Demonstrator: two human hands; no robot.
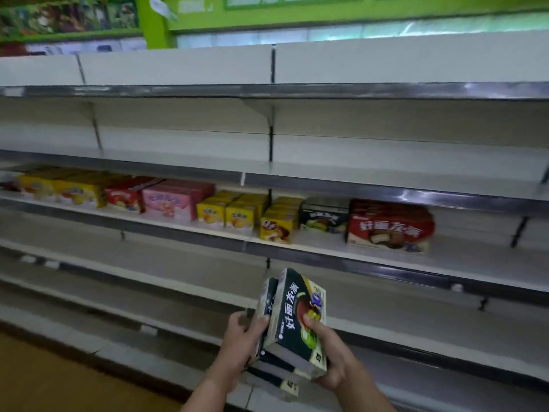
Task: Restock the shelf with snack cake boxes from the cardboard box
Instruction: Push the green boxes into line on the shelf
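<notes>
While both hands grip what look like two dark boxes (292, 319), fingers (312, 322) curl around them.

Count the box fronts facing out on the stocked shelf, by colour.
Yellow box fronts: 5
Red box fronts: 2
Pink box front: 1
Black box front: 1
Total: 9
Held black boxes left out.

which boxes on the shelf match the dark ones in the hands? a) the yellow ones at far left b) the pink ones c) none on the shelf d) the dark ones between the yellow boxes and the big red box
D: the dark boxes on the shelf share the black pack design of the held boxes, and sit just left of the big red box.
</notes>
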